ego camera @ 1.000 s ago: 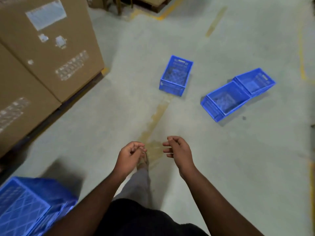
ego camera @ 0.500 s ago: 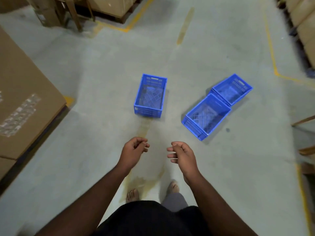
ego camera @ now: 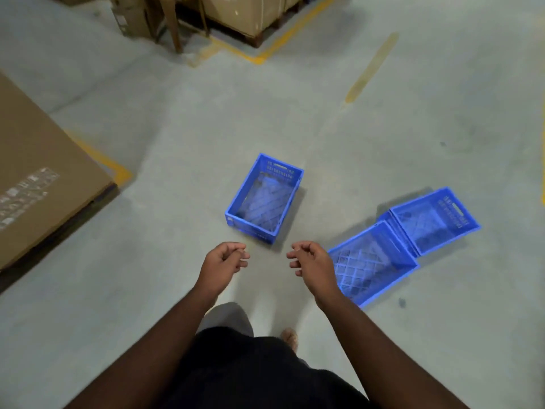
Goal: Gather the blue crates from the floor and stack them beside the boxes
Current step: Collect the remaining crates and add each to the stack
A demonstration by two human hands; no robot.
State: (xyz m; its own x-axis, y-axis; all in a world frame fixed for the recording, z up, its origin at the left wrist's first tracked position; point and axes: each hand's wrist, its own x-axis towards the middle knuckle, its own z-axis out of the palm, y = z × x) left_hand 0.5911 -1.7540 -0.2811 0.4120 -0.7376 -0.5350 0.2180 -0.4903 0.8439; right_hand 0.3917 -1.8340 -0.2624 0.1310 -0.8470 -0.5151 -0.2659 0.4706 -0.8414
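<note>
Three blue lattice crates lie on the grey floor. One crate [ego camera: 264,199] stands upright just ahead of me. To its right a second crate [ego camera: 373,262] lies tilted against a third crate [ego camera: 433,221]. My left hand [ego camera: 224,264] hangs in front of me with loosely curled fingers and holds nothing. My right hand [ego camera: 312,262] is level with it, fingers also loosely curled and empty, its wrist overlapping the near corner of the second crate in the view. Neither hand touches a crate.
A large cardboard box [ego camera: 38,184] on a dark pallet stands at the left. More boxes [ego camera: 250,13] on a pallet and wooden legs [ego camera: 174,28] stand at the back. Yellow floor lines [ego camera: 277,42] mark the bays. My feet show below my hands.
I have walked forward: the crates are nearer and lower in view, the stacked blue crates at the lower left have left the frame. Both hands stay loosely curled and empty.
</note>
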